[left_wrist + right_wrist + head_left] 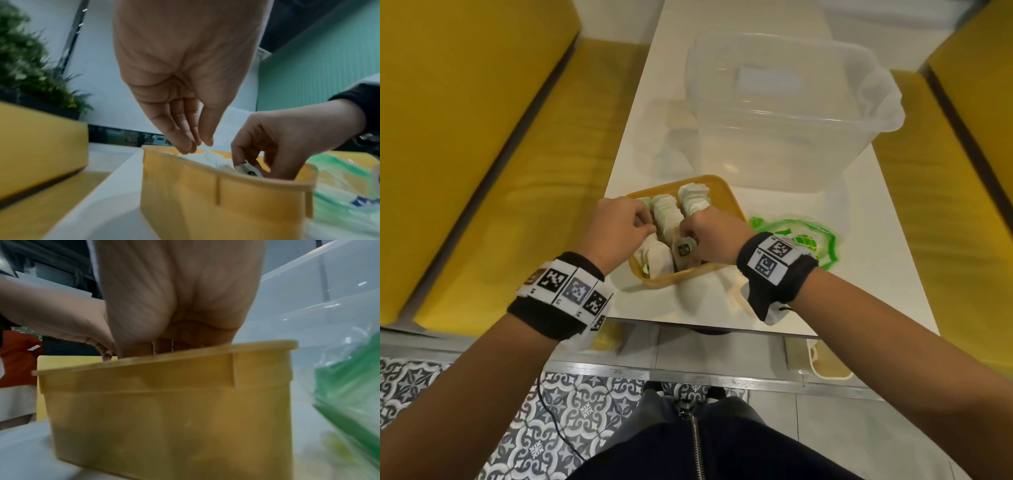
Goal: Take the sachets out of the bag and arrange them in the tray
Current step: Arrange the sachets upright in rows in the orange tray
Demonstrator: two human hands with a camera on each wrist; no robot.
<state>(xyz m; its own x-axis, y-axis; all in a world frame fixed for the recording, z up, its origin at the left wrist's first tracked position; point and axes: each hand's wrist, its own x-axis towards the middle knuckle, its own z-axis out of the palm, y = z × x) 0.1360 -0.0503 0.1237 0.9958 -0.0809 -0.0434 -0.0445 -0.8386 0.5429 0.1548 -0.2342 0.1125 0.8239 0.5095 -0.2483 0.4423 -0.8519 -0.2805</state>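
Both hands are down inside the yellow tray [736, 205], which sits close to the counter's [876, 274] near edge, with only a narrow strip of white surface before the drop. The left hand [616, 226] reaches in over the tray's left rim, fingers close together and pointing down onto the white sachets [666, 216]; whether its grip has closed on one I cannot tell. The right hand [709, 236] comes over the right rim, its grip curled and pinching a small sachet [684, 247] at the tray's near right. More sachets stand in rows toward the tray's far side. Just right of the tray the crumpled green-printed bag [815, 240] lies flat on the counter. Farther back a clear plastic bin [784, 113] fills most of the counter's width. Yellow benches [482, 154] flank both sides.
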